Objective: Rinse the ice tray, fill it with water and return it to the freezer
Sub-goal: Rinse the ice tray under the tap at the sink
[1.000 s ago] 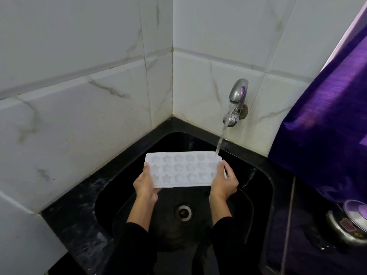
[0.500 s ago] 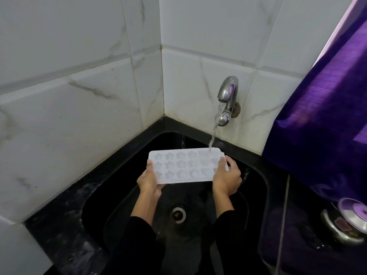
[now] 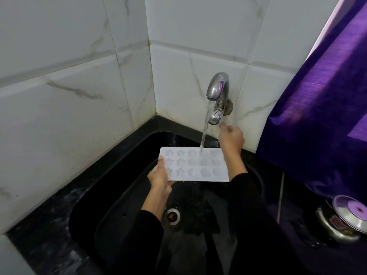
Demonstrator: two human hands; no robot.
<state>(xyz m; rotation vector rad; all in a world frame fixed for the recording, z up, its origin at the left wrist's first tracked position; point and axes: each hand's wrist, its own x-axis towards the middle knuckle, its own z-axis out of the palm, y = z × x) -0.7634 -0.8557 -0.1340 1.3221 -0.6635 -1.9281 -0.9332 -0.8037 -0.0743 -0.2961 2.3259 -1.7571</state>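
Tiles (image 3: 65,108), white with grey veining, fill the left wall and meet the back wall at a corner. Below them runs the black tabletop (image 3: 39,241), wet and glossy, framing the black sink (image 3: 111,195); its drain (image 3: 172,214) sits near the middle of the basin.

Your left hand (image 3: 159,176), sleeve black, pinches the left short edge of the ice tray (image 3: 195,166), thumb on top, fingers underneath. The tray, white, with star and rounded moulds, hangs roughly level above the basin, open side up. It is held by that hand alone.

Water (image 3: 205,129) falls from the chrome tap (image 3: 217,92) on the back wall and lands in the far row of moulds, right of centre.

Your right hand (image 3: 231,138) is off the tray, raised just beside the tap's lower knob, fingers loosely curled and holding nothing; you cannot tell whether a fingertip touches the knob.

Purple curtain (image 3: 321,108) hangs at the right. Below it, on the tabletop, stands a steel pot with a lid (image 3: 345,221).
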